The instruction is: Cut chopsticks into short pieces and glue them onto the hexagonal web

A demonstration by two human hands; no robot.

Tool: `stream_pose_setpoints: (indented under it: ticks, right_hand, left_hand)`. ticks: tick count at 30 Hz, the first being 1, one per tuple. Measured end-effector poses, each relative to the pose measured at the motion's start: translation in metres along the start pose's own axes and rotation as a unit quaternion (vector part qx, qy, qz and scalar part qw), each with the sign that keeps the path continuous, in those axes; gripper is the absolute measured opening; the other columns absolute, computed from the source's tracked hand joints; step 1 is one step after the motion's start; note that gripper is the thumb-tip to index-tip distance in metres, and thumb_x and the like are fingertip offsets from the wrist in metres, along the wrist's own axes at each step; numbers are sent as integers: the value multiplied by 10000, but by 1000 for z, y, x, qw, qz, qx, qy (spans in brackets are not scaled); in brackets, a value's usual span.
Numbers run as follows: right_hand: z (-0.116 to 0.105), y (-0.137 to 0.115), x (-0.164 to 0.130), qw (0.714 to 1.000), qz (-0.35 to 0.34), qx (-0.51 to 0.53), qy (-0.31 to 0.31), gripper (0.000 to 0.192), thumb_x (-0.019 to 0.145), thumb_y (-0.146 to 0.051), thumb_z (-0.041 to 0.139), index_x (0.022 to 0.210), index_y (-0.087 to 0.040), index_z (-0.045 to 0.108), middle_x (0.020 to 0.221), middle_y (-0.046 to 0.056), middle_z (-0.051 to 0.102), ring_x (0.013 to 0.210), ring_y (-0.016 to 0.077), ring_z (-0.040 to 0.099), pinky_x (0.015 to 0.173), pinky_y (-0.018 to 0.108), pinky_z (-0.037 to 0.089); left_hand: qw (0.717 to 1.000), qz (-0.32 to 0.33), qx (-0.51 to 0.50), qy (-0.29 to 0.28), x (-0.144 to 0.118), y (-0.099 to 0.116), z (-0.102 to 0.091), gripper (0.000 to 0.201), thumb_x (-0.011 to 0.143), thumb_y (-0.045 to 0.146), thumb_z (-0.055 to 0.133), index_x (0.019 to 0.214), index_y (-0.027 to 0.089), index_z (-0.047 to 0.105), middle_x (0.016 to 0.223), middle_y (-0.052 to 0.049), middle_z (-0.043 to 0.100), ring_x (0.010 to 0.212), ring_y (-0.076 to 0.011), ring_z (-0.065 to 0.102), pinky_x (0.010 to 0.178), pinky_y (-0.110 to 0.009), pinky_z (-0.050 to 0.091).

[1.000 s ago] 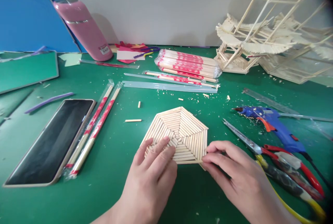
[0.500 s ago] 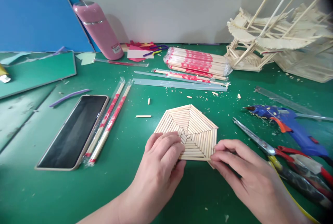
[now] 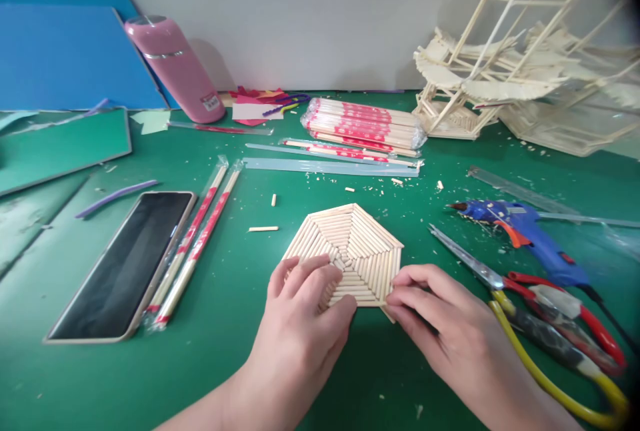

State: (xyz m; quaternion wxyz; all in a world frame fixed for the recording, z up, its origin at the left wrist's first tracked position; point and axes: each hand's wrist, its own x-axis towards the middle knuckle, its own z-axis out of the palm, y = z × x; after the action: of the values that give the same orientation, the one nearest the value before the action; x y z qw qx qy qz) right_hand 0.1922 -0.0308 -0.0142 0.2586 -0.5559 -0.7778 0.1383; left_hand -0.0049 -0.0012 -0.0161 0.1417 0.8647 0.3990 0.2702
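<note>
A many-sided panel of light wooden sticks [image 3: 370, 231], laid in wedge-shaped rows around a centre, lies flat on the green table. My left hand [image 3: 305, 317] is curled over its near left part, fingers on top and thumb pressed at the near edge. At the near right corner, my right hand [image 3: 445, 324] is closed in a pinch on a short wooden stick [image 3: 388, 313], whose end pokes out below the corner. The fingers hide most of that stick. Two loose stick pieces, one short [image 3: 273, 199] and one longer [image 3: 263, 229], lie beyond the panel's left side.
To the right lie a blue glue gun [image 3: 530, 227], scissors [image 3: 467, 257] and red-handled pliers [image 3: 560, 304]. A phone [image 3: 120, 271] and wrapped chopsticks [image 3: 200, 237] are on the left. Behind stand a pink bottle [image 3: 175, 71], a chopstick bundle [image 3: 363, 125] and a stick model [image 3: 480, 77].
The view has shifted, so most things appear farther left. My left thumb has moved up from below the panel's near edge onto it. My right hand keeps its pinch at the corner.
</note>
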Motion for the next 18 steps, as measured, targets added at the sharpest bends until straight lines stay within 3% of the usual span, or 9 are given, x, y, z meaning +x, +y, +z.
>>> stream_pose_setpoints:
  ticks: [9, 13, 18]
  right_hand:
    - [1, -1, 0, 999, 21, 18, -37, 137, 845, -148, 483, 854, -210, 605, 931, 38, 566, 784, 145, 557, 678, 302, 470]
    - [1, -1, -1, 999, 20, 19, -33, 146, 852, -155, 476, 871, -209, 610, 946, 47, 567, 785, 146, 555, 680, 303, 471]
    - [0, -1, 0, 999, 20, 19, -31, 138, 853, -169, 478, 859, -210, 610, 939, 41, 570, 782, 145, 553, 682, 307, 463]
  left_hand:
    - [998, 7, 51, 34, 5, 4, 12, 195, 825, 154, 471, 711, 211, 619, 946, -55, 620, 961, -252, 522, 893, -520, 287]
    - [998, 38, 35, 19, 10, 9, 14, 182, 837, 167, 473, 737, 196, 622, 918, -56, 621, 955, -246, 510, 849, -462, 307]
    - [999, 29, -9, 19, 14, 11, 19, 245, 852, 146, 423, 682, 186, 594, 728, -24, 580, 757, -194, 472, 712, -385, 309]
